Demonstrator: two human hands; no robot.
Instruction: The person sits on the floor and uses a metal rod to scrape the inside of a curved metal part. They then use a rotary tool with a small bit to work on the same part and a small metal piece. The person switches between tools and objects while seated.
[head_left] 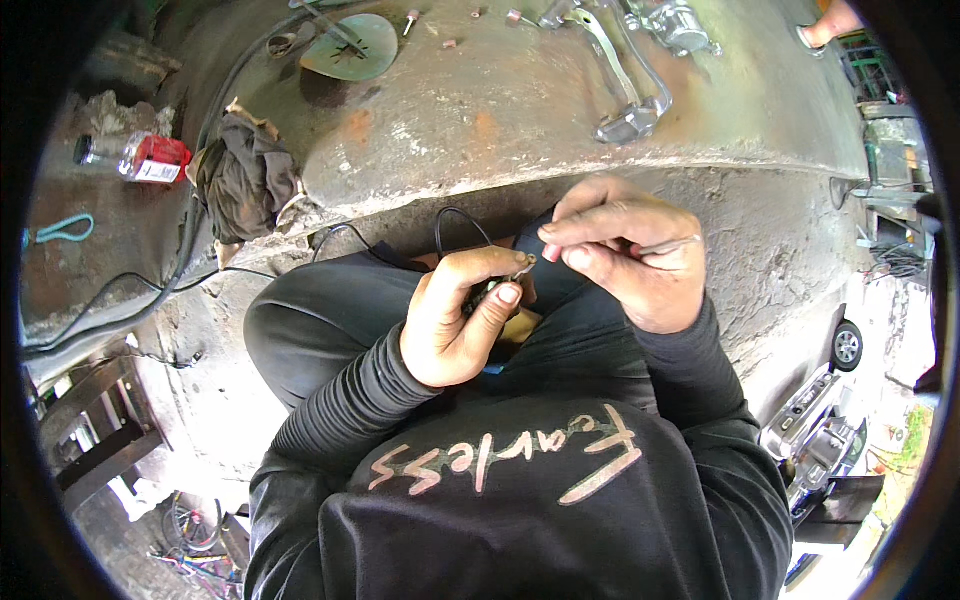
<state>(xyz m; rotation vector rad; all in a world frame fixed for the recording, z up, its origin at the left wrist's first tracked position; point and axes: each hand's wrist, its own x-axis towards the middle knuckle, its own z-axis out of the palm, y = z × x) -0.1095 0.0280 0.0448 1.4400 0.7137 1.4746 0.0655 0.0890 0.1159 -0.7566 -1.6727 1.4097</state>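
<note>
Above my lap, my left hand (455, 315) is closed around a small dark metal part (481, 293), most of it hidden by the fingers. A small brassy end (528, 262) of what it holds sticks out by the thumb and forefinger. Just right of it, my right hand (640, 250) pinches a small reddish piece (552, 253) between thumb and forefinger. The two hands are close together but apart. Whether the brassy end and the reddish piece touch, I cannot tell.
On the concrete ledge (400, 140) ahead lie a pale disc (350, 47), metal linkage parts (628, 124) and several small reddish bits (450, 44). A dark rag (245, 180) and a red-labelled bottle (155, 159) are at left. Black cables (185, 255) run along the left side.
</note>
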